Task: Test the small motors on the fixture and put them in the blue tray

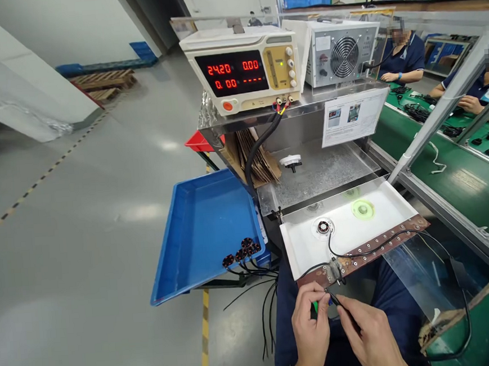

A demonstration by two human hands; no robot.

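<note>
Both hands meet low in the view, just in front of the near edge of the white fixture plate (378, 217). The left hand (310, 327) has thumb and fingers pinched closed on a small green-tipped piece, most likely a connector, though it is too small to tell. The right hand (372, 333) pinches the end of a thin black lead (337, 301) and points it toward the left hand's grip, so the two ends sit almost touching. Held this close to the body and over the lap, the small parts stay steady and in plain sight.

From there a black wire (332, 250) runs up past a metal clip (337, 267) on the brown terminal strip (385, 243) to a small motor (323, 227) seated in a round recess of the plate. A green disc (362, 209) lies beside it on the plate, apart from the motor.

To the left, a tilted blue tray (201, 231) holds several small dark motors (241, 252), gathered at its low near corner, their black leads spilling over the rim; the slope seems to bring them within reach. The rest of the tray is bare.

Behind the plate stands a DC power supply (242, 70) with red digits, its cable dropping down to the metal bench (324, 171). A white spool-like part (290, 161) rests there, and cardboard sheets (257, 156) lean under the shelf.

Further right, other people sit at a green conveyor (460, 183) with black parts.
</note>
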